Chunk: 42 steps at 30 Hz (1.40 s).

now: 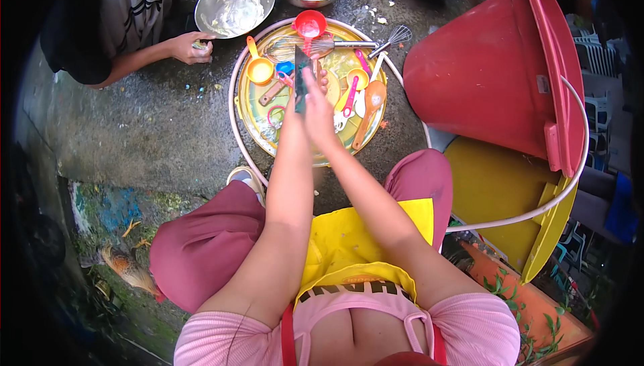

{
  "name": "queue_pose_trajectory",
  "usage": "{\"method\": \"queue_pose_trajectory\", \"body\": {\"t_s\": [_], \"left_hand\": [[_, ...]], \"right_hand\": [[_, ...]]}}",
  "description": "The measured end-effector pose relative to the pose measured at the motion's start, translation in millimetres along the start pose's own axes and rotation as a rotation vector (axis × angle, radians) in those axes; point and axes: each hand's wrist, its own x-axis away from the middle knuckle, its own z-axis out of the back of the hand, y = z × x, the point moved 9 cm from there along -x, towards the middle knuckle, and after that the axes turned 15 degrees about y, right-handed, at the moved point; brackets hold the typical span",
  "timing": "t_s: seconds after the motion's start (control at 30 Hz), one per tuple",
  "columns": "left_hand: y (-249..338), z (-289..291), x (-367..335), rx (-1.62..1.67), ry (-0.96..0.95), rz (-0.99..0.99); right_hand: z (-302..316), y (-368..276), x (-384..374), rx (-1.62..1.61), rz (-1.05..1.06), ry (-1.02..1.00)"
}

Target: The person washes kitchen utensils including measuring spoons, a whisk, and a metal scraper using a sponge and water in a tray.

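Both of my hands are together over a round golden tray point(249, 108), at a narrow, flat dark object point(301, 74) seen nearly edge-on; its kind I cannot make out. My left hand point(294, 103) is closed on its lower part, with most of the fingers hidden. My right hand point(318, 103) presses along its right side, thumb up against it. Around them on the tray lie an orange measuring cup point(260, 70), a red cup point(310, 24), a large whisk point(295, 48), a blue cup point(285, 68), a pink-handled measuring spoon point(350, 96) and a wooden spoon point(369, 112).
A big red bucket point(479, 74) lies tipped at the right, its pale handle curving over a yellow container point(496, 185). Metal bowls point(235, 5) with white smears stand beyond the tray. Another person's hand point(192, 47) is at the left. A chicken point(127, 269) is by my left knee.
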Motion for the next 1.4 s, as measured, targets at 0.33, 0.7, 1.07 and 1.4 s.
{"method": "queue_pose_trajectory", "body": {"t_s": [0.33,0.7,1.07,1.4], "left_hand": [[-1.2,-49.9,40.6,0.33,-0.451,0.093],[2.3,-54.2,52.9,0.368,-0.453,0.173],[1.5,-37.1,32.3,0.454,-0.565,-0.104],[7.4,-45.5,24.6,-0.388,-0.184,-0.547]], "right_hand": [[-26.1,-26.2,-9.9,0.637,0.341,-0.024],[-21.3,-39.0,-11.0,0.527,0.365,-0.1],[8.5,-13.8,-26.0,0.837,0.353,0.071],[37.4,-14.0,-84.0,0.651,0.222,0.264]]}}
